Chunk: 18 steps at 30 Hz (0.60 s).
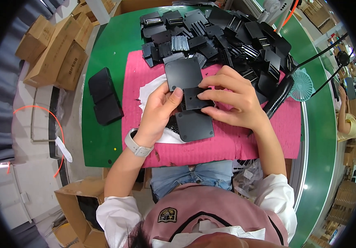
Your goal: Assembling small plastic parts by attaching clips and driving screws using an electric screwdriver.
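1. You sit at a factory assembly station: a long green workbench [103, 136] runs under you and curves off to your right like a production line.
2. A heap of identical black plastic parts [227, 37] covers the far end of the bench, and a pink mat [236, 149] marks your working spot.
3. Brown cardboard cartons [58, 49] are stacked on the floor to your left, and an open one [79, 206] stands by your seat.
4. A small teal desk fan [302, 86] stands on the bench, and another worker's arm [344, 111] shows further down the line.
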{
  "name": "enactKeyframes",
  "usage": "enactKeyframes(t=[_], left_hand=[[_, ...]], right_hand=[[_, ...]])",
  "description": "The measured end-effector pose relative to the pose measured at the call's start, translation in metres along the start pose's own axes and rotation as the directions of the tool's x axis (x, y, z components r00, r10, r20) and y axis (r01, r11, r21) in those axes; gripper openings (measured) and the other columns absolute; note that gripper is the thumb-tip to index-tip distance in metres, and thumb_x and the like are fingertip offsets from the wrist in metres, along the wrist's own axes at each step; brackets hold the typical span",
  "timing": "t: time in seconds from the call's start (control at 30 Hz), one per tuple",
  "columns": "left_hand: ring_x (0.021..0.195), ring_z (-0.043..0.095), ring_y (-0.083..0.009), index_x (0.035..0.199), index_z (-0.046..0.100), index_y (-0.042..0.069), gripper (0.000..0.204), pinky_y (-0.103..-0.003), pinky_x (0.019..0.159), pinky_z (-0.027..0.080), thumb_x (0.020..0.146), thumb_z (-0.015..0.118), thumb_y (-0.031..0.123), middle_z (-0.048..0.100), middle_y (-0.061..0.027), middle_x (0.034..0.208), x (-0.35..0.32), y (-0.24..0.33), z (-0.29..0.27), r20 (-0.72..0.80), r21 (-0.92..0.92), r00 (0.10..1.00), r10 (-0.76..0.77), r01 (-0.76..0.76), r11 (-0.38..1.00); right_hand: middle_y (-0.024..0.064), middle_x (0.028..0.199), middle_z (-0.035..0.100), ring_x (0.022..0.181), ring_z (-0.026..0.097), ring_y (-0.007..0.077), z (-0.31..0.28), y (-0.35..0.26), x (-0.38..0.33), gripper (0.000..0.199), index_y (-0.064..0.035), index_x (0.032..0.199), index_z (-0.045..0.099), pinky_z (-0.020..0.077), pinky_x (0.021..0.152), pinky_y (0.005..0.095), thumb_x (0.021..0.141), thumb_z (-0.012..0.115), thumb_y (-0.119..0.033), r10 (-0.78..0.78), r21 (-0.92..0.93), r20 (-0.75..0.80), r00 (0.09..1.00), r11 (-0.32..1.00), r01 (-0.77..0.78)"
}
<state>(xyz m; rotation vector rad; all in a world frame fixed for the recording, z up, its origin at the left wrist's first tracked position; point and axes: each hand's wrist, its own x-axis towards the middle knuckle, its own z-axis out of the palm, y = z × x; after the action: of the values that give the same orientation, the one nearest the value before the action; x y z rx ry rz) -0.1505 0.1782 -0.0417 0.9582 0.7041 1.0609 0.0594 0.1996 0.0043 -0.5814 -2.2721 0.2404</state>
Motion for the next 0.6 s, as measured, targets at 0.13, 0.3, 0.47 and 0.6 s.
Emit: enactKeyframes(t=[0.13, 0.3, 0.47, 0.6], left_hand=[[0.089, 0.058, -0.0070, 0.121, 0.051, 0.001, 0.041, -0.023, 0.078, 0.048, 0.095, 0.057, 0.031, 0.061, -0.0026, 0.103, 0.001, -0.002, 0.000, -0.030, 0.038, 0.999, 0.042, -0.041, 0.998], [0.083, 0.055, -0.0046, 0.121, 0.052, 0.002, 0.040, -0.020, 0.067, 0.045, 0.093, 0.060, 0.030, 0.060, -0.0004, 0.099, 0.001, -0.004, -0.004, 0.018, 0.075, 0.998, -0.056, 0.055, 0.996], [0.080, 0.054, -0.0053, 0.110, 0.059, 0.002, 0.032, -0.020, 0.064, 0.043, 0.089, 0.064, 0.027, 0.061, -0.0021, 0.096, -0.001, 0.001, -0.004, 0.091, 0.303, 0.995, -0.032, 0.003, 0.953], [0.081, 0.057, -0.0195, 0.096, 0.065, 0.001, 0.029, -0.031, 0.068, 0.046, 0.075, 0.074, 0.019, 0.062, -0.0074, 0.093, 0.006, 0.004, -0.011, 0.306, 0.917, 0.794, 0.525, -0.393, 0.061]], right_hand=[[0.0096, 0.098, 0.063, 0.077, 0.055, 0.0246, 0.003, 0.001, -0.002, 0.034, -0.0039, 0.089, 0.069, 0.0473, 0.063, 0.0330, 0.057, 0.079, -0.007, 0.073, 0.031, 0.055, 0.996, 0.997, -0.075], [0.0078, 0.099, 0.062, 0.085, 0.059, 0.0254, 0.008, -0.001, -0.005, 0.032, -0.0050, 0.088, 0.068, 0.0507, 0.065, 0.0350, 0.057, 0.078, -0.007, 0.076, 0.030, 0.067, 0.995, 0.996, -0.079], [0.0073, 0.096, 0.062, 0.083, 0.061, 0.0255, 0.000, -0.020, -0.021, 0.030, -0.0047, 0.084, 0.067, 0.0522, 0.063, 0.0355, 0.056, 0.078, -0.008, 0.064, -0.086, 0.037, 0.997, 0.994, -0.061], [0.0085, 0.089, 0.064, 0.079, 0.061, 0.0251, -0.018, -0.035, -0.051, 0.027, -0.0038, 0.078, 0.066, 0.0514, 0.062, 0.0330, 0.053, 0.076, -0.006, 0.221, -0.004, 0.025, 0.975, 0.975, -0.221]])
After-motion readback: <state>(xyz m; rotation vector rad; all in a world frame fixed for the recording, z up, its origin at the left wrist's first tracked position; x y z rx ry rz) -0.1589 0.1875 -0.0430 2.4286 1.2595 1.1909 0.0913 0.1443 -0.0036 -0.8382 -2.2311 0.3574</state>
